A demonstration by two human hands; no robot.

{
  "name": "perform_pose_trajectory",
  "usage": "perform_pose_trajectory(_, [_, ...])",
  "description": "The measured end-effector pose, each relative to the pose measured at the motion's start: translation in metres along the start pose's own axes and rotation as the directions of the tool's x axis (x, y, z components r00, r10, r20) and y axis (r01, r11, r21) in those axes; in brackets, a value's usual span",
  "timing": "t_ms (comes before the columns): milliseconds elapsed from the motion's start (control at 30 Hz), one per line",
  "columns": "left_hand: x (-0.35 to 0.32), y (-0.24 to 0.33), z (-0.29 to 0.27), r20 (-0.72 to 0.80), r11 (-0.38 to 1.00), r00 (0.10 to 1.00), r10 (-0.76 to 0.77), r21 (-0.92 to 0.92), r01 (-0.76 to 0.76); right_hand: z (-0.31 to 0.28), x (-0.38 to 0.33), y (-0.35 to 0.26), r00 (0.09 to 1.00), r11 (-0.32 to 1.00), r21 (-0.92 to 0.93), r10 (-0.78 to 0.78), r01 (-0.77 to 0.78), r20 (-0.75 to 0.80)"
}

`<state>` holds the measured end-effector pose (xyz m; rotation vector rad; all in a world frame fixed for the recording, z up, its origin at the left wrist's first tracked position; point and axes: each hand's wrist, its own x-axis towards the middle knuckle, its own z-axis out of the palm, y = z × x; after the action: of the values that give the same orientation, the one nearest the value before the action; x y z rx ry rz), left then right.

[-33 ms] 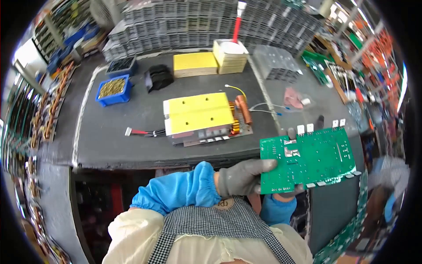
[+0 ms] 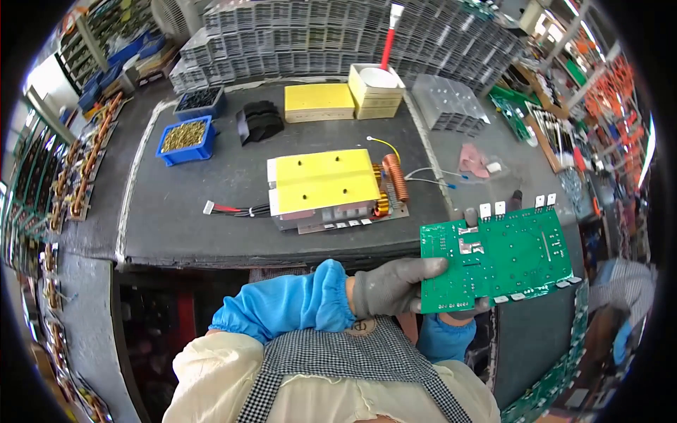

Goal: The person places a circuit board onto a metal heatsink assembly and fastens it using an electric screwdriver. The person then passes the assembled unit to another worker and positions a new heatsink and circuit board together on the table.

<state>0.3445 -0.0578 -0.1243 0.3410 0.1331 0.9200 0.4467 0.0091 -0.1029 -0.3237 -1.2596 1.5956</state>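
A green circuit board [image 2: 511,257] is held up near the front right of the bench, solder side toward me, with white-tabbed parts along its edges. My left hand [image 2: 391,285], in a dark grey glove, pinches its left edge with the thumb on the face. Mostly hidden behind the board, my right hand [image 2: 464,313] supports it from beneath; a few gloved fingertips show past its upper edge. Left of the board, on the bench, lies an assembly [image 2: 324,183] with a yellow top sheet, copper coils and a cable with a white plug. Neither hand touches it.
On the black mat [image 2: 190,225] stand a blue bin of brass-coloured pieces [image 2: 185,138], a bin of dark pieces [image 2: 199,102], black parts [image 2: 259,123] and yellow sheets [image 2: 319,103]. A red-handled brush [image 2: 388,46] stands in a box. Stacked grey metal parts [image 2: 303,42] line the back.
The whole view has shifted slightly. Both hands keep the same hold on the circuit board.
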Motion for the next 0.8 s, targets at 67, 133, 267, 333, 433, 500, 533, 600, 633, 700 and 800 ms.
perform_pose_trajectory(67, [-0.007, 0.005, -0.002, 0.097, 0.997, 0.993, 0.061, 0.040, -0.065, 0.007, 0.010, -0.002, 0.998, 0.997, -0.073, 0.033, -0.028, 0.060])
perform_pose_trajectory(133, [-0.009, 0.006, -0.003, 0.132, 0.992, 0.984, 0.119, 0.031, -0.124, 0.008, 0.018, -0.005, 0.994, 0.988, -0.152, 0.054, -0.039, 0.094])
perform_pose_trajectory(267, [-0.021, 0.020, 0.007, 0.095, 0.994, 0.990, 0.106, 0.021, -0.108, -0.005, 0.027, -0.017, 0.988, 0.948, -0.315, 0.089, -0.045, 0.125])
perform_pose_trajectory(333, [-0.019, 0.018, 0.003, 0.093, 0.995, 0.991, 0.099, 0.008, -0.100, -0.015, 0.030, -0.022, 0.985, 0.919, -0.390, 0.107, -0.046, 0.136])
perform_pose_trajectory(433, [-0.021, 0.027, 0.000, 0.167, 0.988, 0.979, 0.121, 0.080, -0.136, -0.029, 0.034, -0.029, 0.978, 0.868, -0.495, 0.138, -0.044, 0.154])
perform_pose_trajectory(500, [-0.021, 0.030, 0.002, 0.093, 0.983, 0.985, 0.144, 0.097, -0.153, -0.041, 0.038, -0.035, 0.975, 0.825, -0.563, 0.154, -0.037, 0.162])
perform_pose_trajectory(533, [-0.022, 0.031, 0.002, 0.015, 0.978, 0.985, 0.169, 0.120, -0.170, -0.045, 0.040, -0.038, 0.972, 0.803, -0.595, 0.164, -0.033, 0.167])
perform_pose_trajectory(600, [-0.021, 0.032, 0.001, -0.057, 0.973, 0.983, 0.174, 0.167, -0.162, -0.053, 0.044, -0.045, 0.966, 0.756, -0.654, 0.181, -0.017, 0.183])
perform_pose_trajectory(633, [-0.021, 0.033, 0.000, -0.129, 0.965, 0.975, 0.179, 0.216, -0.149, -0.056, 0.048, -0.048, 0.963, 0.731, -0.682, 0.188, -0.006, 0.194])
perform_pose_trajectory(700, [-0.021, 0.034, -0.005, -0.146, 0.973, 0.979, 0.143, 0.204, -0.111, -0.062, 0.054, -0.055, 0.956, 0.679, -0.734, 0.204, 0.019, 0.213])
perform_pose_trajectory(800, [-0.029, 0.045, -0.010, -0.145, 0.982, 0.989, 0.032, 0.190, -0.004, -0.067, 0.063, -0.063, 0.944, 0.596, -0.801, 0.231, 0.055, 0.237])
